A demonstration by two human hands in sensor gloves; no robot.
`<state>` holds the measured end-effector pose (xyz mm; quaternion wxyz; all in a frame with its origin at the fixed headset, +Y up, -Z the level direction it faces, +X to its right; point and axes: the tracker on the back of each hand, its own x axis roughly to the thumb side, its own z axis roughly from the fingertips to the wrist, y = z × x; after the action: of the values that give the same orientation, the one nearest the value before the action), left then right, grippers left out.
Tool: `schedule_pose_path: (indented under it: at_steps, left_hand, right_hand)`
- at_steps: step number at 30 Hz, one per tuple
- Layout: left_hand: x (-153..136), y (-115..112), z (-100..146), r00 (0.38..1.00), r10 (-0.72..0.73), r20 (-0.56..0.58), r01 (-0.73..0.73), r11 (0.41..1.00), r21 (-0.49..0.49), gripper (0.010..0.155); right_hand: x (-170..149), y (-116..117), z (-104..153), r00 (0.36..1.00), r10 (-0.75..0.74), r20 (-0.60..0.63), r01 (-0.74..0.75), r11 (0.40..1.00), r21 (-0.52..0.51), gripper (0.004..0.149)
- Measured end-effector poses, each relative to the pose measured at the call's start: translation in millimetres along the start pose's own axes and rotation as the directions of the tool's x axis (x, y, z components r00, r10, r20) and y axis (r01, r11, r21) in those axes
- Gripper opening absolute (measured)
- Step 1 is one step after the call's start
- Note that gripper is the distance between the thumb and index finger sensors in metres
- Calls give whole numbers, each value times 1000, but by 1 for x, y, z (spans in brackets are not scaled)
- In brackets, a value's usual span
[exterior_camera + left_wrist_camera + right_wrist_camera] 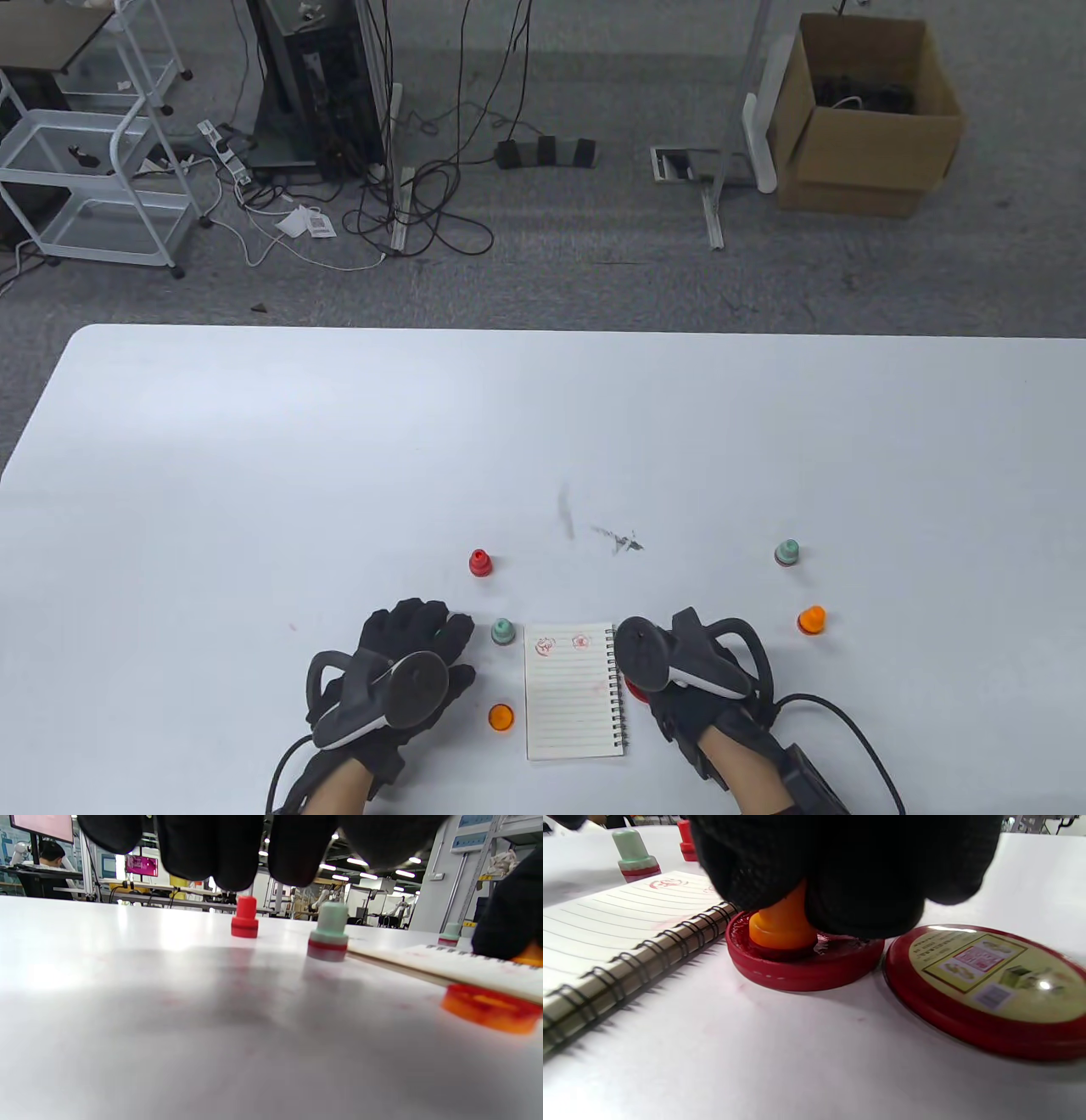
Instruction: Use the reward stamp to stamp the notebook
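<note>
The spiral notebook (pixel 575 689) lies open between my hands, with two red stamp prints on its top lines (pixel 668 882). My right hand (pixel 814 899) grips an orange stamp (pixel 782 927) and holds it down in the open red ink pad (pixel 801 965) just right of the spiral binding. In the table view the right hand (pixel 657 679) and its tracker hide the stamp; only a sliver of the ink pad (pixel 636 689) shows. My left hand (pixel 428 637) rests flat on the table left of the notebook, fingers straight, holding nothing.
The ink pad's lid (pixel 992 984) lies right of the pad. A green stamp (pixel 502 631) stands at the notebook's top left corner and a red stamp (pixel 480 563) beyond it. An orange cap (pixel 501 717) lies by my left hand. Another green stamp (pixel 787 553) and orange stamp (pixel 811 620) stand right.
</note>
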<state>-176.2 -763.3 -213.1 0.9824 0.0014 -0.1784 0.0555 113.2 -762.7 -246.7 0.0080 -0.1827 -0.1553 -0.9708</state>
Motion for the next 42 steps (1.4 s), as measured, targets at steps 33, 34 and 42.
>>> schedule_pose_path:
  at_steps: [33,34,42]
  left_hand:
    - [-4,14,9,1000,10,-9,-10,998,67,62]
    - [-4,14,9,1000,12,-10,-11,998,68,62]
    - [-3,16,10,1000,8,-8,-8,997,79,62]
  right_hand:
    - [29,-25,8,962,-177,209,229,938,-259,52]
    - [34,-25,5,962,-161,221,217,942,-258,51]
    - [64,-18,-17,959,-108,263,165,965,-205,50]
